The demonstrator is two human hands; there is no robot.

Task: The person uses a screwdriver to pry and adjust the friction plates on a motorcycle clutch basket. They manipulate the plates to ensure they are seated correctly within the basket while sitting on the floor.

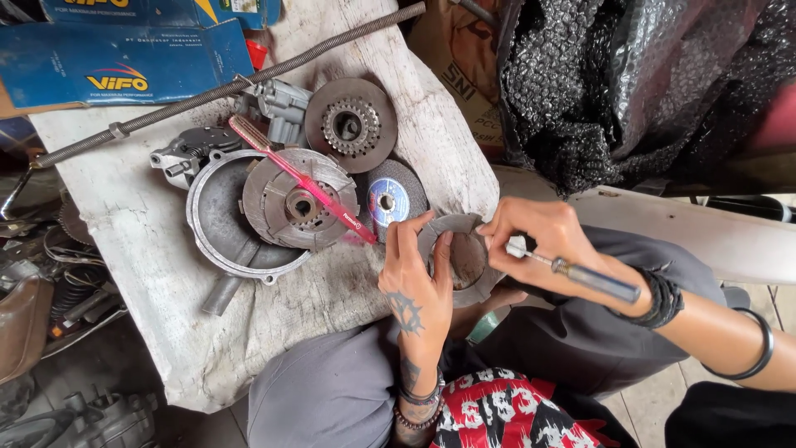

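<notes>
My left hand (417,274) grips a round grey metal plate (461,253) by its left edge, holding it over my lap. My right hand (539,245) holds a screwdriver (580,276) with a blue handle, its tip pressed at the plate's right rim. On the white board (149,249) in front lie a clutch assembly (298,199) inside a round metal cover (217,220), with a pink toothbrush (298,178) laid across it. A toothed hub disc (350,124) and a blue-labelled grinding disc (391,197) lie beside them.
A long coil spring (224,87) crosses the board's far side, next to blue cardboard boxes (116,58). A grey carburettor-like part (278,104) sits behind the clutch. Black bubble wrap (647,83) is piled at the right. Engine parts and cables (66,290) crowd the floor at left.
</notes>
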